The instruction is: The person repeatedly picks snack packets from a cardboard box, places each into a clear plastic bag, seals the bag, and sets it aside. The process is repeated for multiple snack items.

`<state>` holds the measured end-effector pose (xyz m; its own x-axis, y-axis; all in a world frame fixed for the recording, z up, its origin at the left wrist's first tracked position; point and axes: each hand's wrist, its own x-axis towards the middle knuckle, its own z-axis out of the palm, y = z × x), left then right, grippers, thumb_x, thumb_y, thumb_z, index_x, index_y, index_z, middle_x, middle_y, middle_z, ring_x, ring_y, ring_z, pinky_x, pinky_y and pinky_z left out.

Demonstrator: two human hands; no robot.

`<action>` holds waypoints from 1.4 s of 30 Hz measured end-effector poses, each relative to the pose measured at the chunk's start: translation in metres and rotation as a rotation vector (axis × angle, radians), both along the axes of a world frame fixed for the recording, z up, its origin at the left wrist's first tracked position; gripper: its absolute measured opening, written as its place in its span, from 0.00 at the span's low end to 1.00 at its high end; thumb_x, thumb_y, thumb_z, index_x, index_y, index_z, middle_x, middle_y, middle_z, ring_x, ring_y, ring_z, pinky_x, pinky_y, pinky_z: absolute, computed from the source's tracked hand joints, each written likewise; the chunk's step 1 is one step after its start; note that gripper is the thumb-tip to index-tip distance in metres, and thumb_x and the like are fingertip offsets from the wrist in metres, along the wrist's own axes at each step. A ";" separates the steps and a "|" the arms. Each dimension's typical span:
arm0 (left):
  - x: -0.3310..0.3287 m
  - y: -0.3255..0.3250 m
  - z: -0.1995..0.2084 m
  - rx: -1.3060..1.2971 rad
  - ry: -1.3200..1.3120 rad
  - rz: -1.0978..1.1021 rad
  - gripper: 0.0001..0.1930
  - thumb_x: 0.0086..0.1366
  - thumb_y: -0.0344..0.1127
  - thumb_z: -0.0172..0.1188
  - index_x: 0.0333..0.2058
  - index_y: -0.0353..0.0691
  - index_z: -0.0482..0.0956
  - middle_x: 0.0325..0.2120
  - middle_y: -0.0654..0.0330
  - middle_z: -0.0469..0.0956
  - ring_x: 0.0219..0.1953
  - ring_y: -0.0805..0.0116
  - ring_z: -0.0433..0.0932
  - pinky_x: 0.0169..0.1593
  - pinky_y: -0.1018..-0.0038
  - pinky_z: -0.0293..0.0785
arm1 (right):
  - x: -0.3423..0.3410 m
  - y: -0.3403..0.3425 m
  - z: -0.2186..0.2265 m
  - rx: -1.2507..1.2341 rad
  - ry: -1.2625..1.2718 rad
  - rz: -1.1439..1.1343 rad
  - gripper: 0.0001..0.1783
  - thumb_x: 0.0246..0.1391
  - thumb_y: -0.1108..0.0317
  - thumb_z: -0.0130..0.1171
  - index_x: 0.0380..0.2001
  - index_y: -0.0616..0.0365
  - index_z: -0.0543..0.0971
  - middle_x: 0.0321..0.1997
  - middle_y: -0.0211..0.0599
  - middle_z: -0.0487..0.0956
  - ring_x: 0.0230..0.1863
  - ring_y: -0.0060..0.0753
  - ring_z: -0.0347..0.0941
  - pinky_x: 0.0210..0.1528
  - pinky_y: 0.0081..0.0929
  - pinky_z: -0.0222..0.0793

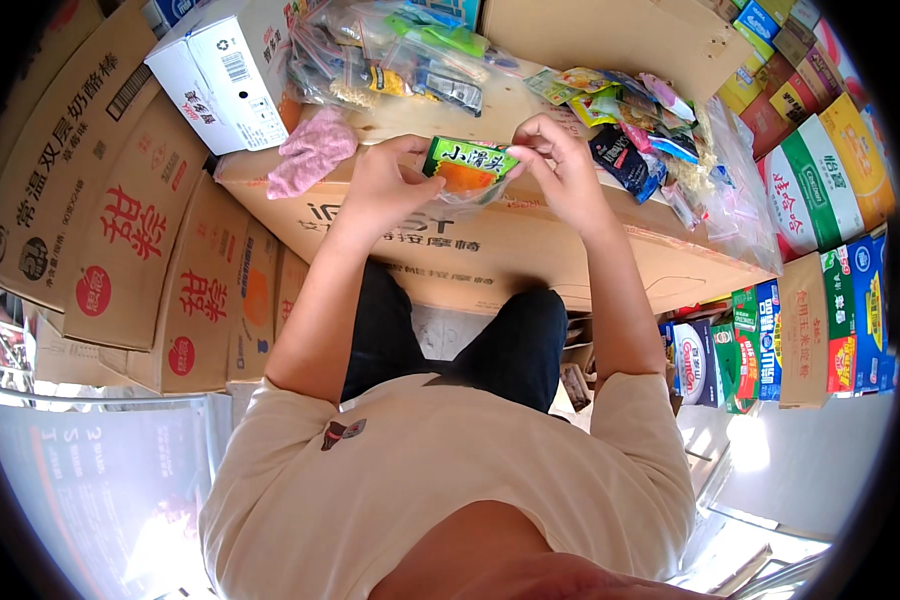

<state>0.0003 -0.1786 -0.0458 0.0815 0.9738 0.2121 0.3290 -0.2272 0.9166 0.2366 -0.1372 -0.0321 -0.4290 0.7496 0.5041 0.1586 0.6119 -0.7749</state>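
**Green snack packet held in both hands over the carton**

A small green snack packet (467, 165) with an orange picture on it sits inside a clear plastic bag (482, 190), held up between both hands above the near edge of a large brown carton (490, 245) that serves as the worktop. The left hand (388, 185) has its fingers clamped on the packet's left end; the right hand (560, 165) pinches the top right corner of the packet and bag between thumb and fingers.

On the carton's left part lies a pink cloth (310, 150), beside a white box (225, 75) at the far left corner. Clear bags of packets (390, 60) lie along the far edge. A heap of mixed snack packets (635, 125) covers the right part, near the right hand. Stacked brown boxes (120, 200) stand to the left, and coloured cartons (820, 200) to the right.
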 end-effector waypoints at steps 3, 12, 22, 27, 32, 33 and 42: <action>-0.001 -0.001 0.007 -0.026 -0.027 -0.040 0.21 0.53 0.25 0.66 0.47 0.30 0.75 0.31 0.59 0.81 0.25 0.78 0.80 0.25 0.83 0.69 | -0.002 -0.003 0.000 0.070 -0.052 -0.044 0.14 0.53 0.70 0.63 0.40 0.61 0.72 0.33 0.34 0.79 0.33 0.26 0.78 0.31 0.22 0.70; -0.003 -0.002 0.010 -0.044 -0.074 -0.066 0.20 0.57 0.24 0.64 0.49 0.29 0.75 0.45 0.57 0.78 0.28 0.77 0.80 0.29 0.83 0.72 | 0.012 -0.006 -0.012 -0.003 -0.178 -0.033 0.27 0.40 0.60 0.74 0.43 0.56 0.75 0.42 0.31 0.79 0.36 0.24 0.72 0.43 0.24 0.66; -0.012 -0.006 0.020 0.044 0.106 -0.102 0.12 0.56 0.28 0.68 0.39 0.35 0.81 0.34 0.68 0.79 0.24 0.83 0.62 0.29 0.85 0.61 | 0.006 -0.009 -0.034 -0.214 0.376 -0.033 0.03 0.55 0.74 0.61 0.32 0.61 0.78 0.32 0.29 0.80 0.37 0.18 0.73 0.44 0.20 0.67; -0.013 -0.004 0.011 0.333 0.160 -0.066 0.11 0.53 0.30 0.70 0.35 0.37 0.79 0.27 0.65 0.78 0.28 0.75 0.69 0.35 0.79 0.65 | 0.004 -0.020 -0.029 -0.176 0.452 -0.070 0.03 0.56 0.74 0.61 0.32 0.63 0.79 0.32 0.28 0.80 0.36 0.17 0.73 0.44 0.18 0.68; 0.005 -0.011 0.024 0.496 0.179 -0.072 0.13 0.52 0.32 0.69 0.36 0.39 0.78 0.25 0.59 0.80 0.33 0.60 0.80 0.37 0.69 0.72 | -0.006 -0.034 -0.020 -0.158 0.443 -0.110 0.03 0.55 0.75 0.61 0.32 0.63 0.81 0.31 0.29 0.80 0.35 0.16 0.72 0.42 0.18 0.68; 0.011 -0.009 0.025 0.517 0.203 -0.096 0.12 0.52 0.33 0.69 0.35 0.39 0.78 0.25 0.59 0.80 0.33 0.60 0.80 0.37 0.68 0.72 | -0.007 -0.034 -0.022 -0.134 0.409 -0.126 0.03 0.55 0.75 0.61 0.32 0.63 0.81 0.30 0.29 0.81 0.35 0.16 0.72 0.41 0.18 0.68; 0.044 0.001 0.022 0.525 0.187 -0.144 0.06 0.52 0.30 0.68 0.26 0.38 0.80 0.24 0.58 0.80 0.29 0.59 0.77 0.36 0.68 0.72 | -0.012 -0.041 -0.020 -0.046 0.328 -0.143 0.03 0.54 0.76 0.61 0.32 0.63 0.82 0.30 0.31 0.81 0.33 0.17 0.73 0.40 0.18 0.69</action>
